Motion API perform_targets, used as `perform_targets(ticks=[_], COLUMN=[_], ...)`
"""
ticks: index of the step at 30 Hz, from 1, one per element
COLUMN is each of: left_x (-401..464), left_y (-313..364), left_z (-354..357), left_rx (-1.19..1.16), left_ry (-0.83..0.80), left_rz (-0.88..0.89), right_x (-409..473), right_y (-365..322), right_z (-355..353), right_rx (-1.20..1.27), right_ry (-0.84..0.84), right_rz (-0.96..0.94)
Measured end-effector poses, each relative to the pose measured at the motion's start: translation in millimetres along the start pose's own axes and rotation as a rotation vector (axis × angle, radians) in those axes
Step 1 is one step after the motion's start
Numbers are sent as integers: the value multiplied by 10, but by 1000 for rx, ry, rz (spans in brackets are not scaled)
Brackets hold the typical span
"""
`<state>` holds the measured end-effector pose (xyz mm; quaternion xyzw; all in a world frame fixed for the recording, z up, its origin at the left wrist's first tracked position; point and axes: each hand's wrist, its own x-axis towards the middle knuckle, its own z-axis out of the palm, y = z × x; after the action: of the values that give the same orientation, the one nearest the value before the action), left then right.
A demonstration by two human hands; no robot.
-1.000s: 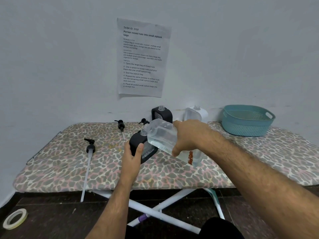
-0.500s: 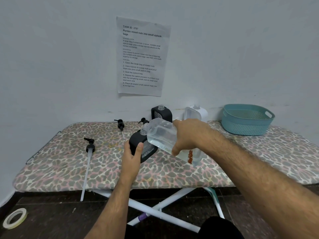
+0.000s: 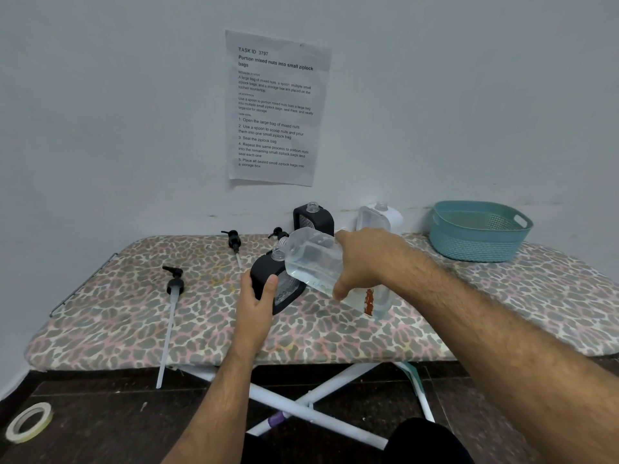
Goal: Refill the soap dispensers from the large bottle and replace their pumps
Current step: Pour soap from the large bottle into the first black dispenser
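Note:
My right hand (image 3: 363, 261) grips a large clear bottle (image 3: 313, 261) of clear liquid, tipped so its open neck sits right over the mouth of a black soap dispenser (image 3: 266, 274). My left hand (image 3: 256, 304) holds that dispenser by its near side on the leopard-print board (image 3: 117, 316). A second black dispenser (image 3: 313, 217) and a white dispenser (image 3: 380, 216), both without pumps, stand at the wall. Three black pumps lie loose: one with a long tube (image 3: 174, 284) at the left, one (image 3: 233, 241) further back, one (image 3: 279, 233) half hidden behind the bottle.
A teal plastic basket (image 3: 479, 231) stands at the back right of the board. A printed sheet (image 3: 276, 108) hangs on the wall. A tape roll (image 3: 28, 421) lies on the dark floor at lower left, and white crossed board legs (image 3: 315, 410) show below.
Nothing has visibly moved apart from a slight shift of the camera; both hands hold the same pose with the bottle tipped over the dispenser.

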<state>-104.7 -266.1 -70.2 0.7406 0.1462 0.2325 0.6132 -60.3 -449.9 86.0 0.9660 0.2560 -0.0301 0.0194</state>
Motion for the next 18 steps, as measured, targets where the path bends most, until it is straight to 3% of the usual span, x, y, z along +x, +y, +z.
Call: perform_targets(ticks=[18], left_x=[25], left_y=[-18], left_z=[10], left_rx=[-20], left_ry=[-5], left_rz=[9], right_x=[12], right_y=[-1], right_z=[3], right_rx=[-2], right_ry=[-1], right_rz=[-3])
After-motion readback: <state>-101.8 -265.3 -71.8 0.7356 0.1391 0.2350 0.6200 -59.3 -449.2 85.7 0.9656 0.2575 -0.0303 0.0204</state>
